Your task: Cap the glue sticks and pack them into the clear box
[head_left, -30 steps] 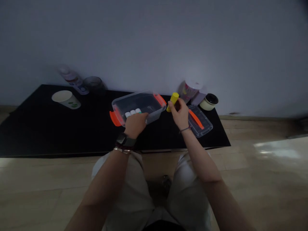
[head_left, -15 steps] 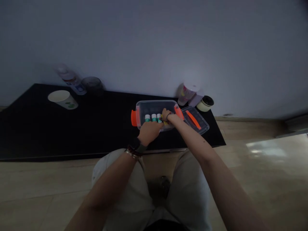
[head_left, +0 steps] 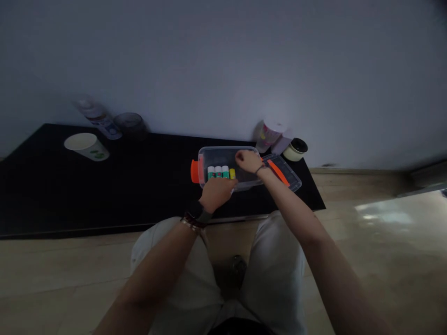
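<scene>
A clear plastic box (head_left: 244, 183) with orange latches stands on the black tabletop. Inside, toward its front left, several small sticks are lined up: white-capped green glue sticks (head_left: 218, 171) and a yellow-capped one (head_left: 232, 173). My left hand (head_left: 217, 191) lies over the box's front rim, against the lower ends of the sticks. Its fingers are largely hidden, so its grip does not show. Above the right half of the box is my right hand (head_left: 248, 161), its fingers curled in loosely with nothing visible in them. The clear lid (head_left: 295, 179) with an orange handle lies right of the box.
Along the wall at right stand a clear cup (head_left: 268, 136), a pale purple container (head_left: 282, 143) and a cream jar with a dark top (head_left: 295, 150). On the left are a paper cup (head_left: 89, 148), a bottle (head_left: 102, 123) and a dark bowl (head_left: 132, 125).
My right hand has lifted away from the sticks, back and to the right. The yellow-capped stick now shows plainly, and the sticks sit closer together, shifted left. My left hand has barely moved.
</scene>
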Demonstrator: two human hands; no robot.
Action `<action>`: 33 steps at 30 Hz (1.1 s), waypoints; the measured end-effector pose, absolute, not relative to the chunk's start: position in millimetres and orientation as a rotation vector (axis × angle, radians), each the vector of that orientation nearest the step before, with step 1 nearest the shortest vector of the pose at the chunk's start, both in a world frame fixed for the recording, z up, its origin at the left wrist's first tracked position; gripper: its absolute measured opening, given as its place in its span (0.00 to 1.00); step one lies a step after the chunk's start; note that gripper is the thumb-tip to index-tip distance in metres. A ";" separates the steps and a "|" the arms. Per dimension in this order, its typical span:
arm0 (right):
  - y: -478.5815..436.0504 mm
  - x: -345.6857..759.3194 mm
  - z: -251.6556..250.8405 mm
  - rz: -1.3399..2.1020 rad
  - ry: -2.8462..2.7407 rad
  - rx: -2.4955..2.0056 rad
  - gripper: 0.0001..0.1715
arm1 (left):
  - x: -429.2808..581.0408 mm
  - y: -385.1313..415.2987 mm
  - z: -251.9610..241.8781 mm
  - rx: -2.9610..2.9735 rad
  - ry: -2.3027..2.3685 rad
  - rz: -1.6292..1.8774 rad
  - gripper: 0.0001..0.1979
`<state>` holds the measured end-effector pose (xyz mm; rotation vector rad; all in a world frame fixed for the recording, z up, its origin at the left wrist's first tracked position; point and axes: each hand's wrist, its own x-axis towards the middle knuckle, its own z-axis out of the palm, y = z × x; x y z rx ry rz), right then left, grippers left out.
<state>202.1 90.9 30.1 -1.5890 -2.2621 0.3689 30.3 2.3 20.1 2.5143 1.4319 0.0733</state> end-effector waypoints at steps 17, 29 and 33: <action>59.8 369.1 -34.9 0.301 -2.008 -2.628 0.23 | -21.7 47.9 20.0 1.935 1.912 1.019 0.28; 41.3 398.7 11.5 0.261 -1.890 -2.595 0.21 | -36.7 70.6 -7.0 1.618 1.748 0.857 0.28; 39.9 392.8 47.2 0.274 -1.957 -2.212 0.17 | -34.8 76.3 -13.3 1.555 1.676 0.916 0.29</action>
